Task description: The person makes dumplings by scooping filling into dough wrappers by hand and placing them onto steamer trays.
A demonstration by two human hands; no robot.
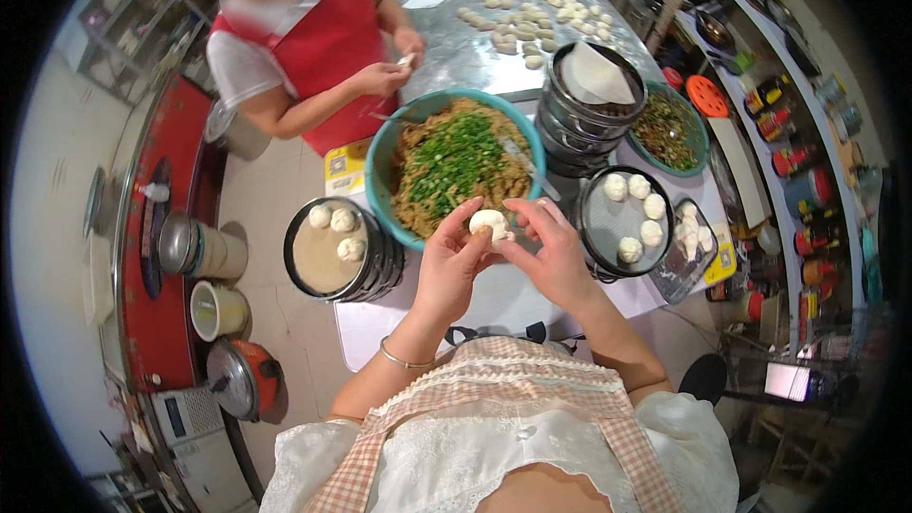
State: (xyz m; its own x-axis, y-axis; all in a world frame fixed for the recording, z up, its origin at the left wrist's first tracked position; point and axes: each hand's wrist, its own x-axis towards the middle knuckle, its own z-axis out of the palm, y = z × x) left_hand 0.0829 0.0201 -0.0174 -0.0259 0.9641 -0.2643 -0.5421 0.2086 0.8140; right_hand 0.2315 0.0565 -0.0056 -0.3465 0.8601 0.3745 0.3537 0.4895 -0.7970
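Note:
My left hand (pixel 456 253) holds a piece of white dough (pixel 490 224) between thumb and fingers. My right hand (pixel 545 246) pinches the dough's right edge with thumb and fingers. Both hands are over the near rim of a large teal basin (pixel 375 178) of brown filling topped with chopped green onion (pixel 456 153); a utensil handle (pixel 531 171) leans on its right side. Left of the basin, a round steamer (pixel 324 263) holds several pleated buns (pixel 343 220). To the right, another round steamer (pixel 613 228) holds several more buns (pixel 630 249).
A co-worker in a red apron (pixel 335 28) handles a small dough piece at the metal table (pixel 456 43), where many dough pieces (pixel 527 25) lie. Stacked steamers (pixel 581 132) and a teal bowl of greens (pixel 670 130) stand right of the basin. A tray of dough (pixel 687 235) sits at the right edge.

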